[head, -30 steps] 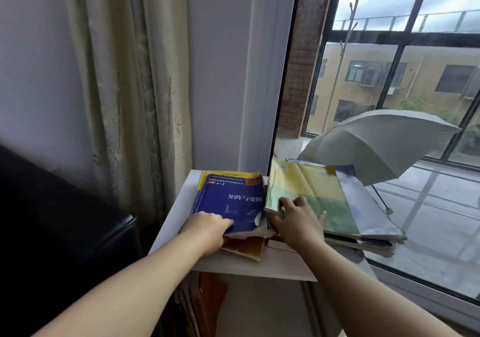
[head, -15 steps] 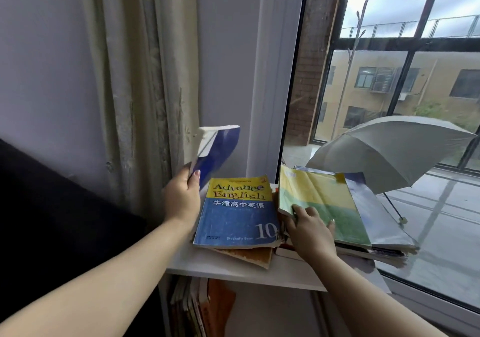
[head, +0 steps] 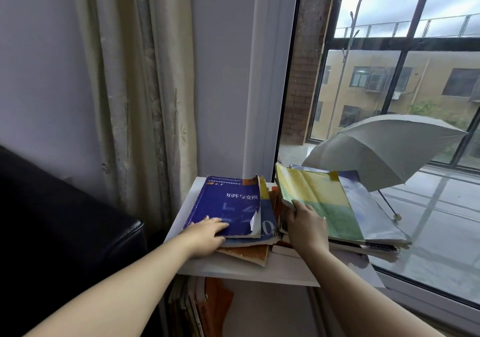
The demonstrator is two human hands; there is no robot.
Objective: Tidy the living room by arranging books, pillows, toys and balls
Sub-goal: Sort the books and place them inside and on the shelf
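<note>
I am watching the left hand (head: 205,236) resting on the near corner of the dark blue book (head: 228,196), fingers straight and pressed together flat on its cover. That book is lying on top of the left pile on the white shelf (head: 233,266). The right hand (head: 307,226) is gripping the near-left corner of the yellow-green book (head: 319,196), fingers curled over its edge, atop the right pile beside the window.
</note>
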